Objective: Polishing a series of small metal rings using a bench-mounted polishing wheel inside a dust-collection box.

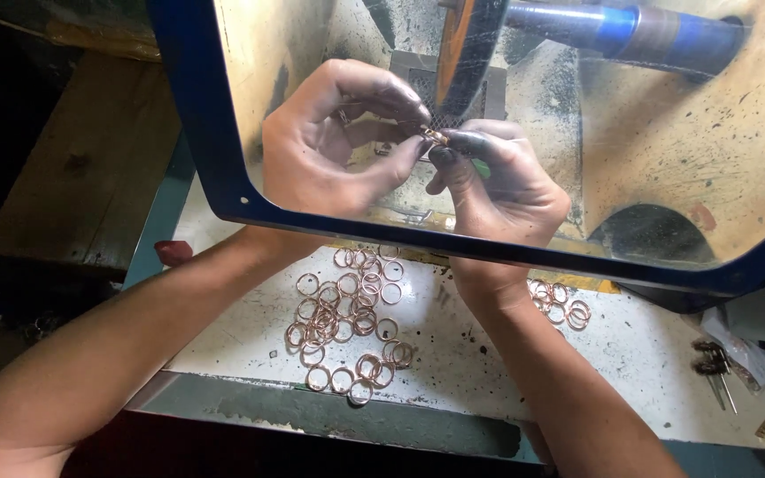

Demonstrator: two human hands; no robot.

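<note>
Both hands, left hand (pixel 329 142) and right hand (pixel 498 177), are pinching one small ring (pixel 434 134) together behind the shield (pixel 214 159). Copper rings (pixel 347 319) are lying near the worktop (pixel 489 354) front edge.

Small ring (pixel 434 134) pinched betw. both hands' fingers (pixel 409 150): mostly covered, shape unclear. Wheel (pixel 467 49): cut off at top edge. Blue shaft (pixel 613 26): top cropped. Both forearms: run out bottom edge. Tools at bench (pixel 489 354) far right (pixel 714 363): too small to ID. Left area: dark, unreadable.

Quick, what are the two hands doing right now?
Left hand: closed, pinching a small ring.
Right hand: closed, pinching the same ring by the wheel.
</note>
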